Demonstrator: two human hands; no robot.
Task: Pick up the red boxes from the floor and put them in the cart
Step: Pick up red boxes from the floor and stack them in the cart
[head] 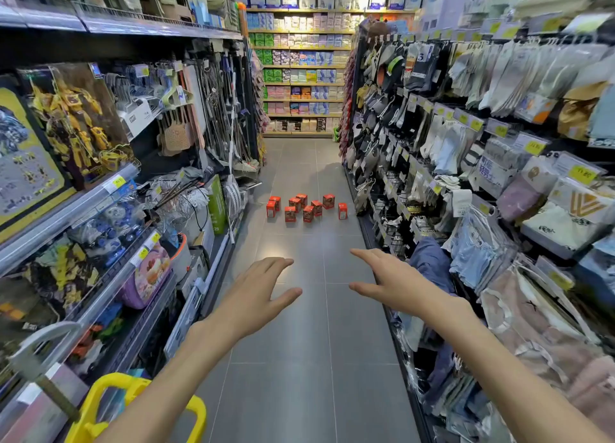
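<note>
Several small red boxes (307,208) stand in a loose cluster on the grey tiled floor, a few steps ahead in the middle of the aisle. My left hand (258,289) and my right hand (396,281) are stretched out in front of me at about waist height, fingers apart, holding nothing, well short of the boxes. The yellow cart (100,406) shows at the lower left, partly behind my left forearm; only its handle and rim are in view.
Stocked shelves line both sides of the narrow aisle: toys and mops (229,149) on the left, hanging socks and clothing packs (466,163) on the right. A shelf wall (301,76) closes the far end. The floor strip (299,359) between me and the boxes is bare tile.
</note>
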